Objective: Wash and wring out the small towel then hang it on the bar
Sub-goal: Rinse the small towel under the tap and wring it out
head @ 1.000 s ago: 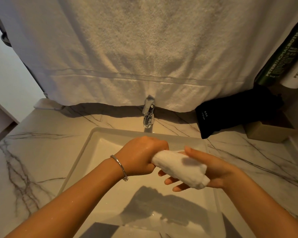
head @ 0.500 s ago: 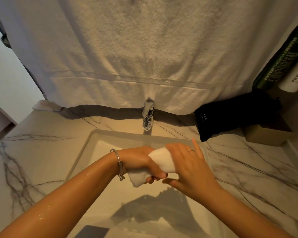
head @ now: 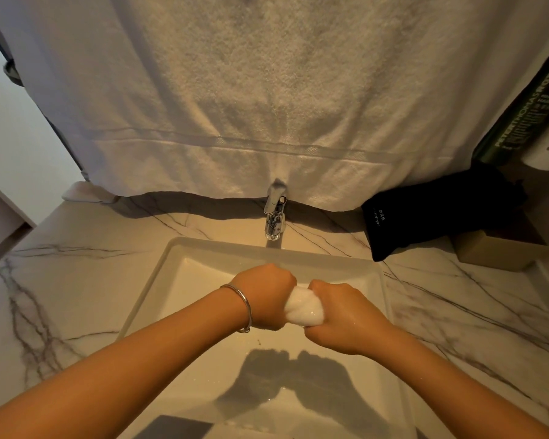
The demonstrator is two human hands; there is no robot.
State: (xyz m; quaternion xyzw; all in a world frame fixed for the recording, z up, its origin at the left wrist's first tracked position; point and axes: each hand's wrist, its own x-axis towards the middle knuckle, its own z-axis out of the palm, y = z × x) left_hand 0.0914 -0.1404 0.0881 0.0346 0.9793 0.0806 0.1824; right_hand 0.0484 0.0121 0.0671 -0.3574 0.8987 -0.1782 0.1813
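Over the white rectangular sink basin [head: 171,280], wringing: left hand [head: 265,296] and right hand [head: 346,318] both clenching the small white wet towel [head: 303,305] twisted between; probably soft, soggy, slippery, so gripping its ends.

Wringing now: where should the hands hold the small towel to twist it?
By its two ends, one fist from each side, as now: left hand and right hand clamp the rolled small towel over the sink, leaving a short twisted middle.

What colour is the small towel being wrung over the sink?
White. The small towel shows twisted between the two fists in the head view, the only one.
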